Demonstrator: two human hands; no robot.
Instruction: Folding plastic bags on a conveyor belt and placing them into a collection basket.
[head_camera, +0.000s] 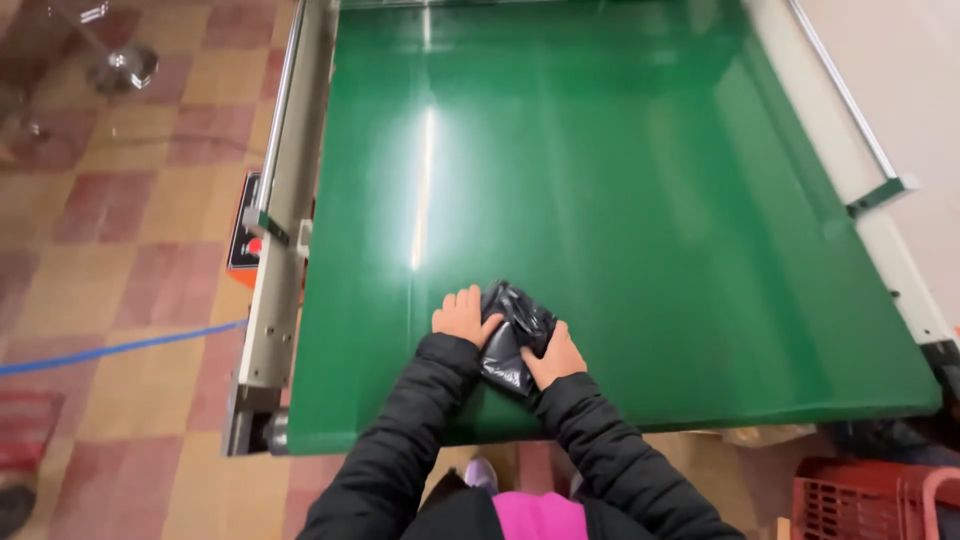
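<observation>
Both sleeves (420, 440) are black; my left hand (462, 318) and right hand (556, 358) press a black plastic parcel (512, 335) flat on the green belt (600, 200) near its front edge, fingers together on it. Best w/ even pressure, centred. Orange-black control panel (244, 235) at left rail; red crate (865, 500) bottom right.

green conveyor belt (620, 180) in front of me, wide, glossy, w/ a bright streak of light down its left half. pale metal side rails (285, 200) run along both edges. only thing lying on it is a small crumpled black plastic bag (512, 335), near the front edge, a bit left of centre. my left hand (461, 318) & right hand (556, 357) rest on the belt, pressing the bag from either side.
</observation>
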